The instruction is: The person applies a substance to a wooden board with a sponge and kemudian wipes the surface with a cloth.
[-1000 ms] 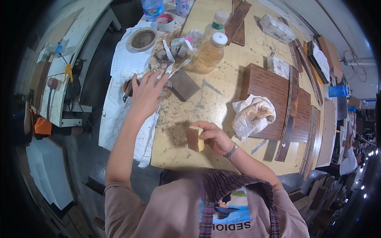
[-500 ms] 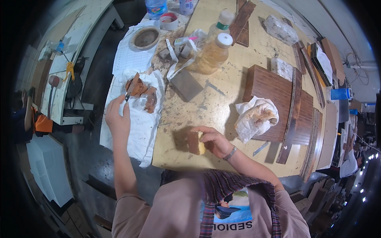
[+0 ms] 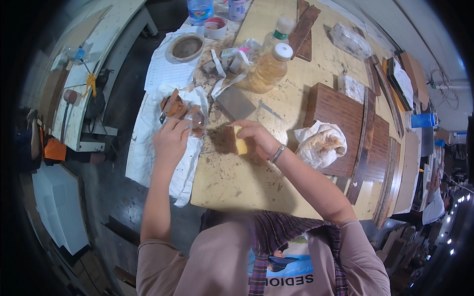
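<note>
My left hand [image 3: 170,140] is over the white cloth [image 3: 143,153], its fingers bent together at the near edge of a clear plastic wrap [image 3: 198,118] with brown paste inside. A small scraper knife [image 3: 171,102] rests across a lump of brown paste [image 3: 178,109], just beyond those fingers. Held in my right hand [image 3: 259,139] is a yellow sponge [image 3: 241,143] with a brown-stained face turned left, a little above the table. What my left fingertips press on is partly hidden.
A dark flat block [image 3: 236,103] lies beyond the sponge. Bottles of yellowish liquid [image 3: 269,69] stand behind it. Rightward are a stained crumpled cloth [image 3: 322,145], a brown wooden panel [image 3: 340,118] and long wooden strips [image 3: 363,148]. A round dish [image 3: 187,47] sits on papers at the far left.
My left hand has let go of the scraper knife and shifted right to the plastic wrap. My right hand has carried the sponge forward and slightly left.
</note>
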### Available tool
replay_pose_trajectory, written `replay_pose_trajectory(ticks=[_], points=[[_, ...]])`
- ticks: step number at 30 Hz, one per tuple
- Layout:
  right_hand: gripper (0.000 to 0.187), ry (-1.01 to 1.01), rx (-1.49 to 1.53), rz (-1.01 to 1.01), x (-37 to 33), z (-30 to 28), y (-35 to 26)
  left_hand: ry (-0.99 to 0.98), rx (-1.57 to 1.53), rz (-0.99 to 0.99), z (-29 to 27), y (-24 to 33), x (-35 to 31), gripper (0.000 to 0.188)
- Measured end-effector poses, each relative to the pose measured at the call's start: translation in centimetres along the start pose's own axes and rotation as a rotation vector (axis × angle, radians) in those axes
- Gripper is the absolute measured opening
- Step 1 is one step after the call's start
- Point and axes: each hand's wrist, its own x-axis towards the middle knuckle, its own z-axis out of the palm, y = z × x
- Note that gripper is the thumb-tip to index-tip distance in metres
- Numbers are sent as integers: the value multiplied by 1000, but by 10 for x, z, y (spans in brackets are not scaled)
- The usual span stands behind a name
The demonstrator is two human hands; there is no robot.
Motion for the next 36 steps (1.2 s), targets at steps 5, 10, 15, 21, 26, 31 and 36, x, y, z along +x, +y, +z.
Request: replay_pose_trajectory(ticks=[5, 10, 15, 21, 26, 31, 36], points=[[38, 102, 46, -77, -4, -12, -6, -3, 54, 5, 8, 11, 20, 8], [33, 83, 182, -144, -14, -20, -19, -96, 117, -123, 25, 31, 69, 20], [33, 114, 101, -110, -20, -31, -14, -173, -104, -250, 31, 37, 83, 25], [41, 76, 42, -115, -28, -31, -14, -88, -300, -320, 36, 6, 57, 18], [43, -6, 124, -97, -28, -22, -8, 84, -389, -311, 14, 18, 43, 13], [45, -53, 183, -21, -32, -3, -5, 305, -53, -338, -22, -18, 20, 15], [46, -48, 128, 26, -15, 14, 11, 129, 35, -536, -12, -43, 0, 25]])
